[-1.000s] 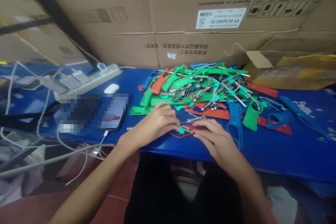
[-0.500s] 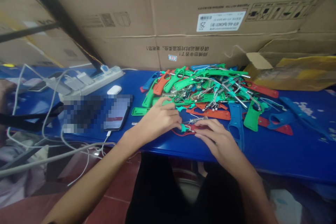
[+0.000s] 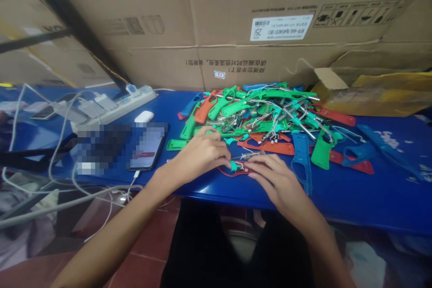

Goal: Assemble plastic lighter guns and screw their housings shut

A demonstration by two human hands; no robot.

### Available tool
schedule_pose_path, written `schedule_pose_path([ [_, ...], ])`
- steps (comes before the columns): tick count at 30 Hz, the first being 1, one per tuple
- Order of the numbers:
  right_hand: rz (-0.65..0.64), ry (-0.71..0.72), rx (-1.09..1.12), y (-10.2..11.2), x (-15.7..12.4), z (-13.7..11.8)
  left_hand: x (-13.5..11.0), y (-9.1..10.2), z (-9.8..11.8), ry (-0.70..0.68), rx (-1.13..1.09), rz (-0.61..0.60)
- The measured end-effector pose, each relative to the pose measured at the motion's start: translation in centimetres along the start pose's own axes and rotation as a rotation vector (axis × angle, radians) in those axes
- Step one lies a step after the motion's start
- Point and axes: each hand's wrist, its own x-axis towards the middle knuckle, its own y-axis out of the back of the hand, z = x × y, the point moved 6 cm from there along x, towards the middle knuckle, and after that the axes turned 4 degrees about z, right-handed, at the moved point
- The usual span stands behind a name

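A red lighter casing half (image 3: pixel 241 173) lies at the front of the blue table, between my two hands. Inside it are a teal trigger piece (image 3: pixel 233 166) and thin white wires. My left hand (image 3: pixel 209 149) is closed in a pinch at the teal piece, fingertips down in the casing. With thumb and fingers, my right hand (image 3: pixel 275 172) grips the casing's right end, partly covering it. Just behind the casing rests a clear part with a thin metal rod (image 3: pixel 253 155). A pile of green, orange and blue lighter casings (image 3: pixel 270 95) with wires and metal tubes spreads behind my hands.
To the left are a phone (image 3: pixel 148 146) on a charging cable, a white earbud case (image 3: pixel 144 117) and a power strip (image 3: pixel 114 107) with plugs. A large cardboard box (image 3: pixel 202 18) stands behind. A yellow-taped carton (image 3: pixel 381 94) sits at the back right of the table (image 3: pixel 337 202).
The camera view has shifted slightly. Both hands stay at the red casing, with the left fingertips moved a little at the teal piece.
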Motion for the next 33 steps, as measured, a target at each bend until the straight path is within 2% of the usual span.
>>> schedule_pose_path([
  [13,-0.014,-0.004,-0.025,-0.1,-0.1,0.0,-0.2,-0.3,-0.4,0.053,-0.117,0.046],
  [22,-0.041,-0.027,-0.011,-0.1,0.1,-0.3,-0.4,0.1,1.1,-0.004,0.045,0.076],
  [26,-0.047,-0.075,0.023,0.0,0.3,-0.5,-0.8,0.1,1.5,-0.016,0.021,0.100],
  [33,-0.053,-0.108,0.101,0.1,0.4,-0.3,-1.1,-0.4,1.0,0.010,-0.024,0.106],
])
